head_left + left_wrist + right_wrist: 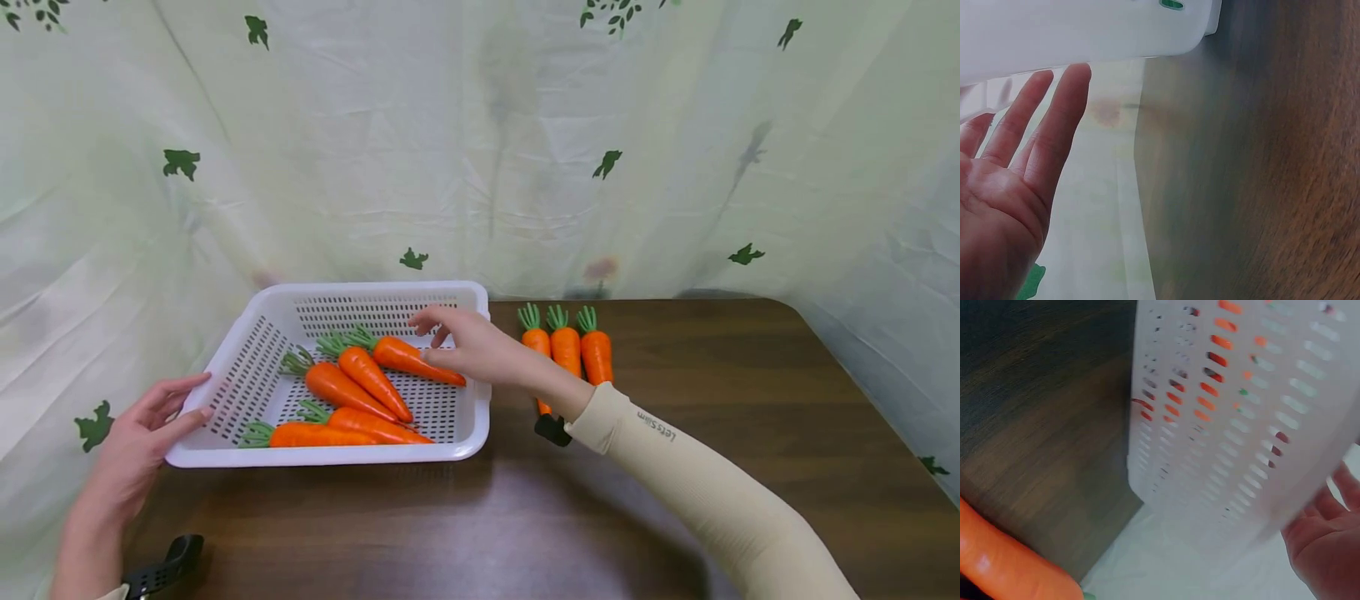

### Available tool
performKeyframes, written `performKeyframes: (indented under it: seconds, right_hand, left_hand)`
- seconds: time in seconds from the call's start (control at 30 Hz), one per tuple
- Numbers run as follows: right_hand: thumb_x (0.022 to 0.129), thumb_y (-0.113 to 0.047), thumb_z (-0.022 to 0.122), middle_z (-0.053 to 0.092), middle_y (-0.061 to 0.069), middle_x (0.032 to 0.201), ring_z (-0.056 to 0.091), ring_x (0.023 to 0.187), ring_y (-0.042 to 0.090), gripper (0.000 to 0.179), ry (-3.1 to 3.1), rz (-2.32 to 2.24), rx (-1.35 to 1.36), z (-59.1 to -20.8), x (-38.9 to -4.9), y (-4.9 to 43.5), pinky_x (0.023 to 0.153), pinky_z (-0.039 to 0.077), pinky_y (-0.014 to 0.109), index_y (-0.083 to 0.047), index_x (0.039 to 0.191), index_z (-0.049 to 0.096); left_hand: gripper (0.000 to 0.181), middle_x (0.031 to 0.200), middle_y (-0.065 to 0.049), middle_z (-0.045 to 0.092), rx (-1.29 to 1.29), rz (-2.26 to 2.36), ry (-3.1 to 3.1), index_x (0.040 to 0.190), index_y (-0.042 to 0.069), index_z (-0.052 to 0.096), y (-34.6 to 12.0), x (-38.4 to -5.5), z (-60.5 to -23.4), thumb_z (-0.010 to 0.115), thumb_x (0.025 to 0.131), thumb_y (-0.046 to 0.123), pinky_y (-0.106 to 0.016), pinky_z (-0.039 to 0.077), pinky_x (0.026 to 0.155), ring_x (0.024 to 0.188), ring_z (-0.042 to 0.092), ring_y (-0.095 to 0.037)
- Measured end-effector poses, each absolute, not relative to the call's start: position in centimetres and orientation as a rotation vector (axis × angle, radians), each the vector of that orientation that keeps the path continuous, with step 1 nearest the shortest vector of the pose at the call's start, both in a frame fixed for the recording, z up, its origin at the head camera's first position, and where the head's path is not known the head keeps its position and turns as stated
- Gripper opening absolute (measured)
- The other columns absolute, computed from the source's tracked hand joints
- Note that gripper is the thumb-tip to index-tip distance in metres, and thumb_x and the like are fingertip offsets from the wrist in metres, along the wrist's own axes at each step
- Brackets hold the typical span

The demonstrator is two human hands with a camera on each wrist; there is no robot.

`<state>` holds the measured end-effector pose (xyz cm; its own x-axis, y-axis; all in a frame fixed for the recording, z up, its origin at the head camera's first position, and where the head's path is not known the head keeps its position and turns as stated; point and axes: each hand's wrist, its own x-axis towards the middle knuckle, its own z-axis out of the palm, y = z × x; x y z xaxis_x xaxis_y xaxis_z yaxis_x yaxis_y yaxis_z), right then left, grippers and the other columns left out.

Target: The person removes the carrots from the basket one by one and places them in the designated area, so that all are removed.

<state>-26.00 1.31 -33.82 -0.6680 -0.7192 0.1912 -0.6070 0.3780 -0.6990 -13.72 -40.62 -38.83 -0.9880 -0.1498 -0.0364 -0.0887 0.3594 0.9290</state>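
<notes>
A white plastic basket [476, 425] with slotted walls sits on the left half of the table. Several orange carrots [341, 387] with green tops lie in it, spread across the base. At the basket's left side, my left hand [146, 425] touches the rim with extended fingers. The left wrist view shows those fingertips [1077, 78] right against the outer wall. My right hand [480, 346] reaches over the right rim, fingers loosely bent with nothing between them. Below it, the tip of one carrot [423, 363] points toward the right wall.
Right of the basket, three more carrots [597, 354] lie side by side on the brown wooden table [720, 400], partly hidden by my right forearm. A pale curtain [360, 167] with green leaf prints hangs behind and along the sides. Black straps [167, 571] are on the wrists.
</notes>
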Motion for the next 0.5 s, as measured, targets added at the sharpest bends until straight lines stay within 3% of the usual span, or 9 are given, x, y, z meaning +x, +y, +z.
performKeyframes:
  seconds: [0.5]
  right_hand:
    - [0.095,-0.018,0.065,0.061,0.010,0.125,0.059,0.100,0.018,0.043,2.434,-0.997,-1.136,-34.2,-28.9,-1.0,0.084,0.049,0.022,-0.009,0.136,0.053]
  left_hand:
    - [0.045,0.112,0.025,0.052,0.232,-1.765,-2.524,0.140,0.028,0.053,-40.5,-13.8,-38.8,0.064,0.097,0.021,-0.024,0.056,0.066,0.089,0.061,0.005]
